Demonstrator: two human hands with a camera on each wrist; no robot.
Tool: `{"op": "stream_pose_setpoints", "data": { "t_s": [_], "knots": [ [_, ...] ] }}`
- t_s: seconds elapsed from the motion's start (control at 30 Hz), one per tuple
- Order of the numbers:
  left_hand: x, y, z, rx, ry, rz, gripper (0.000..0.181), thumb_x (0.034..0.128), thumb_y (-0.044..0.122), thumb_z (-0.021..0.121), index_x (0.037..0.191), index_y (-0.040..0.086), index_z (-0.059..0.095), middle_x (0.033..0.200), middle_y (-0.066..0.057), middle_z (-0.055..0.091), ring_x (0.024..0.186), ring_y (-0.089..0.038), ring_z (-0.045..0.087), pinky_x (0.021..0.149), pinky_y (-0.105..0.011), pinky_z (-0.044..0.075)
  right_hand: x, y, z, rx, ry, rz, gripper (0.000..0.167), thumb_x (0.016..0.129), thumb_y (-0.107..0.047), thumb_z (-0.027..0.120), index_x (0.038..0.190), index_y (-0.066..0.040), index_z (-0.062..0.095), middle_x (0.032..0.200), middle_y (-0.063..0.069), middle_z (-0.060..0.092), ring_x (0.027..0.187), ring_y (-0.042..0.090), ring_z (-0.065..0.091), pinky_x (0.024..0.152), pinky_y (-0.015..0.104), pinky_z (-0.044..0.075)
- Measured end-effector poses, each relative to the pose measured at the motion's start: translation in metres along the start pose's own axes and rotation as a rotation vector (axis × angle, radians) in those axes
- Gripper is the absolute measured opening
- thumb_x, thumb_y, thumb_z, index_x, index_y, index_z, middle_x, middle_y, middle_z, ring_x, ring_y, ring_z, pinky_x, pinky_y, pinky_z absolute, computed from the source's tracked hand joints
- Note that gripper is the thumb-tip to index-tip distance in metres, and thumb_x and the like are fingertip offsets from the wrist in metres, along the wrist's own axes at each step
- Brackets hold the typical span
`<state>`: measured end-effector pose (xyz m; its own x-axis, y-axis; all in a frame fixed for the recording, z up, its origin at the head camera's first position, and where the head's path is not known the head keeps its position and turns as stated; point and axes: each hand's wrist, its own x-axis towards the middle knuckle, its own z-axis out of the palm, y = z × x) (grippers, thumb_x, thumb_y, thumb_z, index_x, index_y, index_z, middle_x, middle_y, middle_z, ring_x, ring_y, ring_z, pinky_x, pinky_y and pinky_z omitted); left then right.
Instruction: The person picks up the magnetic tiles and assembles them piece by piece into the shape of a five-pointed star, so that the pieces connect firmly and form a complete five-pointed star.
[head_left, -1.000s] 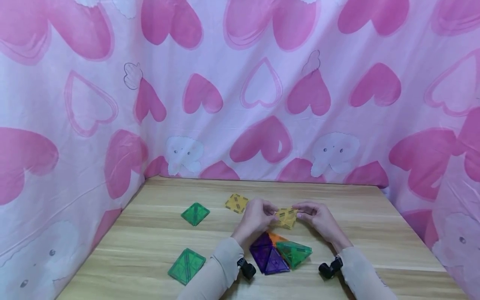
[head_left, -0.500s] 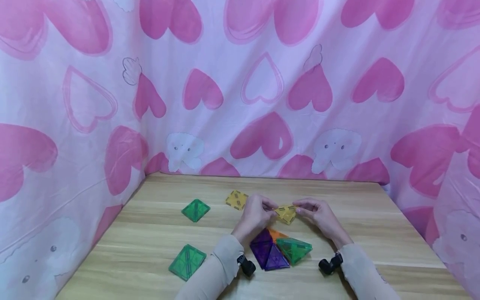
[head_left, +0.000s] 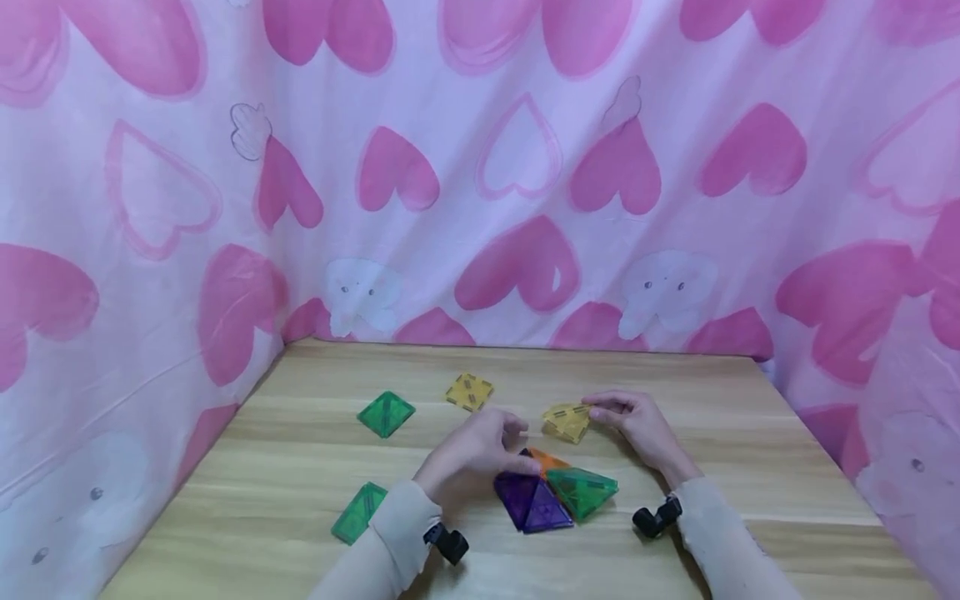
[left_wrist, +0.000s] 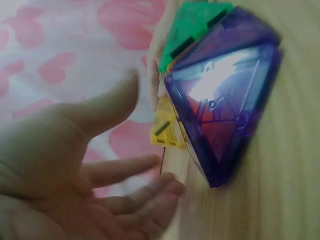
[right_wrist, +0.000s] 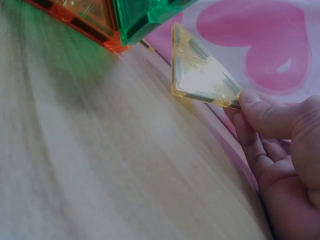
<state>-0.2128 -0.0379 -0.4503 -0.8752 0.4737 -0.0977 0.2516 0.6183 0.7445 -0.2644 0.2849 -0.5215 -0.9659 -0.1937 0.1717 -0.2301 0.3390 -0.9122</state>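
My right hand (head_left: 641,425) pinches one corner of a translucent yellow triangular magnetic tile (head_left: 566,422) between thumb and fingers. In the right wrist view that tile (right_wrist: 202,70) is tilted above the wooden table. Just in front of it stands a joined group of tiles: purple triangles (head_left: 545,510), a green triangle (head_left: 581,493) and an orange one (head_left: 550,460), leaning together. My left hand (head_left: 476,450) hovers at the group's left side, thumb and fingers apart. The left wrist view shows nothing between those fingers (left_wrist: 125,170).
Farther back on the table (head_left: 690,533) lies a yellow square shape (head_left: 469,392). On the left are a green diamond shape (head_left: 386,414) and a second green piece (head_left: 357,514), partly covered by the left sleeve. A pink heart-patterned cloth (head_left: 420,267) hangs behind and at the sides.
My left hand has let go of the yellow tile and moved left and toward me, beside the purple tiles. My right hand still holds the yellow tile in nearly the same place.
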Motion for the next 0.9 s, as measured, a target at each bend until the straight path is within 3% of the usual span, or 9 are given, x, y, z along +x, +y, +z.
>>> {"op": "stream_pose_setpoints", "data": {
  "t_s": [0.13, 0.27, 0.37, 0.5, 0.63, 0.9],
  "knots": [
    [-0.009, 0.012, 0.005, 0.257, -0.058, 0.020, 0.088, 0.0778, 0.056, 0.101, 0.142, 0.002, 0.072, 0.130, -0.007, 0.075, 0.124, -0.020, 0.067, 0.110, -0.037, 0.056, 0.003, -0.003, -0.007, -0.001, -0.005, 0.022, 0.030, 0.103, -0.022, 0.082, 0.130, -0.009, 0.082, 0.131, 0.010, 0.080, 0.116, 0.008, 0.072, 0.094, 0.019, 0.054],
    [-0.013, 0.019, 0.014, 0.395, -0.039, 0.021, 0.091, 0.0720, 0.059, 0.103, 0.139, 0.006, 0.073, 0.122, -0.002, 0.066, 0.114, -0.016, 0.055, 0.103, -0.031, 0.055, 0.003, -0.002, -0.009, 0.080, -0.044, 0.051, 0.033, 0.102, -0.019, 0.081, 0.132, -0.004, 0.080, 0.133, 0.008, 0.080, 0.120, 0.006, 0.071, 0.100, 0.018, 0.054],
    [-0.015, 0.018, 0.017, 0.374, -0.016, 0.001, 0.088, 0.0716, 0.050, 0.106, 0.140, 0.006, 0.073, 0.122, -0.003, 0.064, 0.113, -0.016, 0.053, 0.103, -0.031, 0.055, 0.000, 0.000, -0.006, 0.223, -0.123, 0.071, 0.037, 0.103, -0.009, 0.077, 0.136, 0.007, 0.073, 0.132, 0.006, 0.080, 0.122, 0.008, 0.071, 0.103, 0.020, 0.056],
    [-0.013, 0.013, 0.017, 0.302, 0.031, 0.017, 0.072, 0.0768, 0.036, 0.106, 0.136, 0.006, 0.077, 0.118, -0.005, 0.066, 0.108, -0.016, 0.055, 0.101, -0.032, 0.054, -0.004, 0.003, -0.003, 0.369, -0.224, 0.077, 0.036, 0.105, 0.001, 0.070, 0.138, 0.015, 0.067, 0.129, 0.002, 0.079, 0.121, 0.013, 0.073, 0.103, 0.024, 0.058],
    [-0.010, 0.009, 0.016, 0.273, 0.068, 0.041, 0.066, 0.0815, 0.029, 0.103, 0.137, 0.005, 0.077, 0.122, -0.008, 0.070, 0.112, -0.018, 0.058, 0.106, -0.034, 0.053, -0.005, 0.004, -0.003, 0.407, -0.271, 0.056, 0.034, 0.107, 0.001, 0.068, 0.137, 0.016, 0.067, 0.129, 0.002, 0.078, 0.118, 0.015, 0.074, 0.101, 0.025, 0.060],
    [-0.007, 0.005, 0.015, 0.265, 0.076, 0.042, 0.065, 0.0846, 0.023, 0.101, 0.141, 0.005, 0.075, 0.131, -0.008, 0.072, 0.123, -0.022, 0.062, 0.115, -0.037, 0.051, -0.002, 0.004, -0.001, 0.409, -0.320, 0.017, 0.033, 0.109, -0.001, 0.066, 0.137, 0.017, 0.065, 0.128, 0.005, 0.078, 0.115, 0.016, 0.075, 0.099, 0.027, 0.061]
  ]
}}
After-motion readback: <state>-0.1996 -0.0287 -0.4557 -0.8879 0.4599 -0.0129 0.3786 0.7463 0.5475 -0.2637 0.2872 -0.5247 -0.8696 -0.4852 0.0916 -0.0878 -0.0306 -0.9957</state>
